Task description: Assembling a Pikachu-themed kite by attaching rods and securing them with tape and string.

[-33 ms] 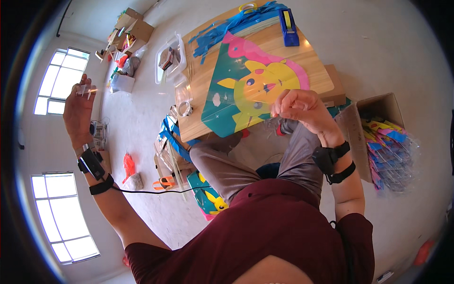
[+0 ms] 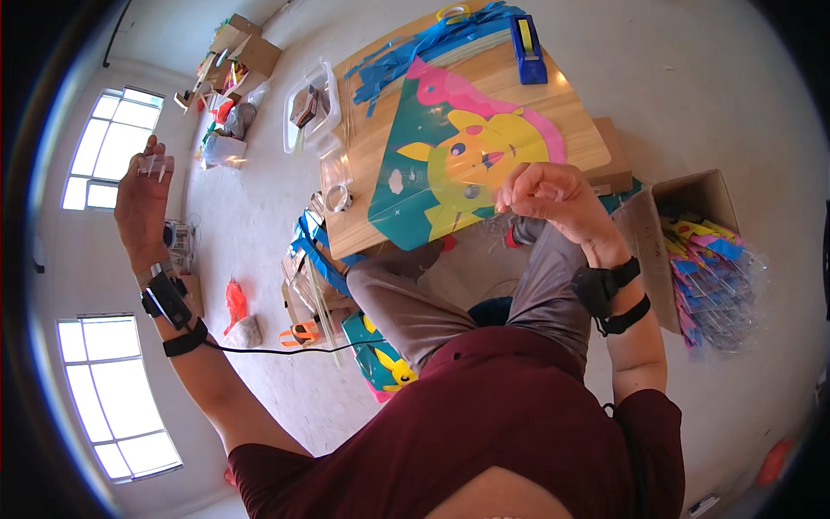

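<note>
One hand (image 2: 145, 203), the left, holds clear plastic (image 2: 156, 163).

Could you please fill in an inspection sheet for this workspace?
Surface: wooden table, partly covered.
Job's things: green, pink and yellow printed sheet, blue tape dispenser, pale tape roll and blue strips, all on the table.
Clutter: open cardboard box with wrapped items at right; clear plastic bin at left.
Left grip: raised, clear pieces at its fingers.
Right grip: fingers curled; whether anything is held is unclear.
Cables: one black cable from the left wrist device toward the legs.
Surroundings: pale floor, two bright windows at left.
</note>
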Motion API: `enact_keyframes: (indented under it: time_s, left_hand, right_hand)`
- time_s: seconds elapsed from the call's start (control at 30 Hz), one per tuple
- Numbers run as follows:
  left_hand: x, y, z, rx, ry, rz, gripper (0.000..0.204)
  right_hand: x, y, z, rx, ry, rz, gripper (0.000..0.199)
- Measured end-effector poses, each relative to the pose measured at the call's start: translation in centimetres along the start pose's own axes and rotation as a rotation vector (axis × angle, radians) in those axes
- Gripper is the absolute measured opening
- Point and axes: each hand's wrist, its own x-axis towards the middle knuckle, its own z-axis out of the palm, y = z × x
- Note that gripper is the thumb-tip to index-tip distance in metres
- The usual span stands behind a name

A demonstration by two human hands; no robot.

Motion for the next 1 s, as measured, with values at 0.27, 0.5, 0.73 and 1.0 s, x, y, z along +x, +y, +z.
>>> enact_keyframes:
  time_s: [0.27,0.5,0.73,1.0]
  left_hand:
    - [-1.2,0.7,0.8,0.315,0.116,0.082,0.022]
    - [-4.5,-3.9,4.1,0.791,0.200,0.068,0.013]
    - [-9.3,-13.0,5.4,0.707,0.315,0.024,0.017]
    - [-14.0,-27.1,4.3,0.438,0.526,-0.146,0.017]
  right_hand:
    - [0.0,-0.7,-0.8,0.094,0.121,0.125,0.013]
    - [-0.1,1.4,-2.7,-0.153,0.373,0.195,0.012]
    - [-0.3,2.6,-5.5,-0.375,0.543,0.348,0.013]
    - [0.5,5.4,-9.4,-0.627,0.482,0.565,0.015]
